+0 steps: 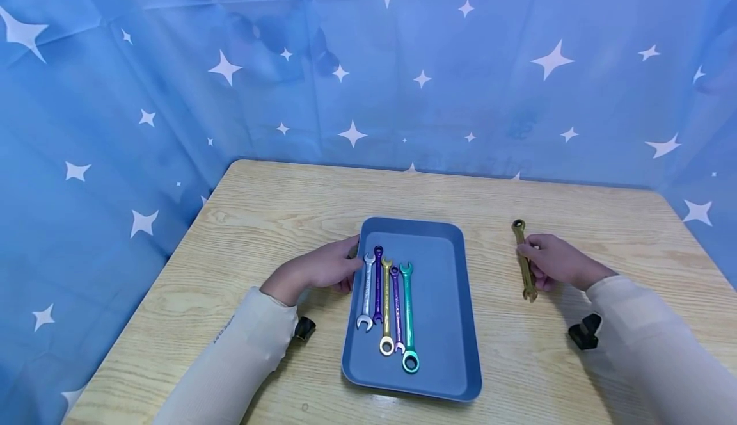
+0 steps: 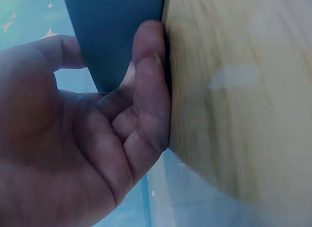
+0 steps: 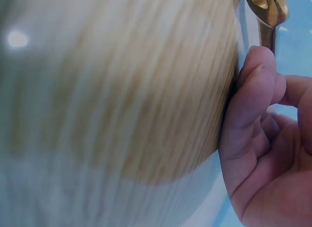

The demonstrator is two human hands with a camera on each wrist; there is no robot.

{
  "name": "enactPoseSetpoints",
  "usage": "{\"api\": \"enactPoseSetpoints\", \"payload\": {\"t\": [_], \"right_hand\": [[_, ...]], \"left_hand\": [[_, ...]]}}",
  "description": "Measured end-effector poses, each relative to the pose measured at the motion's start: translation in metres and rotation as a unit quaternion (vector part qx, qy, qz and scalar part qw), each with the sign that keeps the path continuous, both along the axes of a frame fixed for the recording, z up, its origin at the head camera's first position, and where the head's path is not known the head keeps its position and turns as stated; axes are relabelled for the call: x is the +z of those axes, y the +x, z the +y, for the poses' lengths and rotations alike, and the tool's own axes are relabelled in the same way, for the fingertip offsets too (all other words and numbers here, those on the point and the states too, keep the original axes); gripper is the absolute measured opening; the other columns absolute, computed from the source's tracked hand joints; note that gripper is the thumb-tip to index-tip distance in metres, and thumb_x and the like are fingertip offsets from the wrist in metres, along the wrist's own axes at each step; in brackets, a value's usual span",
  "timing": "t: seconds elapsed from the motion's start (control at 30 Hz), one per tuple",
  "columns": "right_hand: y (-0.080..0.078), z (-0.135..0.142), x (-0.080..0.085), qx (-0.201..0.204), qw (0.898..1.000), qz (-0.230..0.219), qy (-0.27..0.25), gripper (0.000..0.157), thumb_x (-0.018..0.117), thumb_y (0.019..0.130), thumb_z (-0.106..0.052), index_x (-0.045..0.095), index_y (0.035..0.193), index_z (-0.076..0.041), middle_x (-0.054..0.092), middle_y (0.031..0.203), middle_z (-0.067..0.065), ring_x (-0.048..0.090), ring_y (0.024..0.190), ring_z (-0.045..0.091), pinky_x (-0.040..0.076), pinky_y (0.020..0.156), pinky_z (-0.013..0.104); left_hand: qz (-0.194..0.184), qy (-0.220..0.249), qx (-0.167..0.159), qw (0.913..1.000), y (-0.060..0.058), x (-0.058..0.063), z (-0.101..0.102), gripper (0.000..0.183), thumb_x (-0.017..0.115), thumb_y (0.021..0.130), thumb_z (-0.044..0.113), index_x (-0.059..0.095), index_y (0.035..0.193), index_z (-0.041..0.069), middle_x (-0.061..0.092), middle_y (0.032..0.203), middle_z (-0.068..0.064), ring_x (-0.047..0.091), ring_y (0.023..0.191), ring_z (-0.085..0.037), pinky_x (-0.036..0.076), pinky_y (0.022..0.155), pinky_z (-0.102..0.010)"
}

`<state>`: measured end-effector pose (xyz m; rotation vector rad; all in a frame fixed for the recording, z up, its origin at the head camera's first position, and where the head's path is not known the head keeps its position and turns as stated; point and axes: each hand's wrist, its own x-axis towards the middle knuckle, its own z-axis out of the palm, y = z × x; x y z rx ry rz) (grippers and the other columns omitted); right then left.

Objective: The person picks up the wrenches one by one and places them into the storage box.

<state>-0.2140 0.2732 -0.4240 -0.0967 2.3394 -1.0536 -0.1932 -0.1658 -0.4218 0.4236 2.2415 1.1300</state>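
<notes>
My left hand grips the left wall of a blue-grey tray, thumb over the rim and fingers curled against the outside. Inside the tray, side by side, lie a silver wrench, a dark purple wrench, a gold wrench, a lighter purple wrench and a green wrench. To the right of the tray, my right hand pinches a bronze-gold combination wrench by its shaft, ring end pointing away. In the right wrist view, its open end shows above the fingertips.
The tray stands on a light wooden table with rounded corners. A blue curtain with white stars hangs behind the table and along its left side. Black wrist devices sit below both sleeves.
</notes>
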Motion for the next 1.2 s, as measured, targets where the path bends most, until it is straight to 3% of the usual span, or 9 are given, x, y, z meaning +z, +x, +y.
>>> {"api": "enactPoseSetpoints", "payload": {"t": [0.67,1.2], "right_hand": [[0.003,0.004,-0.002,0.006,1.000,0.007,0.003,0.038,0.036,0.110,-0.029,0.041,0.083,-0.003,0.043,0.064,0.002,0.053,0.056,0.018,0.052,0.054,0.036],[0.010,-0.001,0.000,0.008,1.000,0.003,-0.014,0.039,0.036,0.110,-0.030,0.038,0.080,-0.005,0.039,0.064,0.000,0.039,0.051,0.013,0.038,0.048,0.030]], "left_hand": [[0.003,-0.007,-0.002,1.0000,0.002,0.005,0.001,0.057,0.042,0.102,0.021,0.027,0.158,0.024,0.066,0.080,-0.009,0.065,0.065,-0.022,0.057,0.060,-0.035],[0.003,-0.008,0.000,1.0000,0.001,0.003,0.001,0.057,0.042,0.102,0.022,0.028,0.157,0.025,0.066,0.080,-0.009,0.064,0.066,-0.022,0.056,0.060,-0.035]]}}
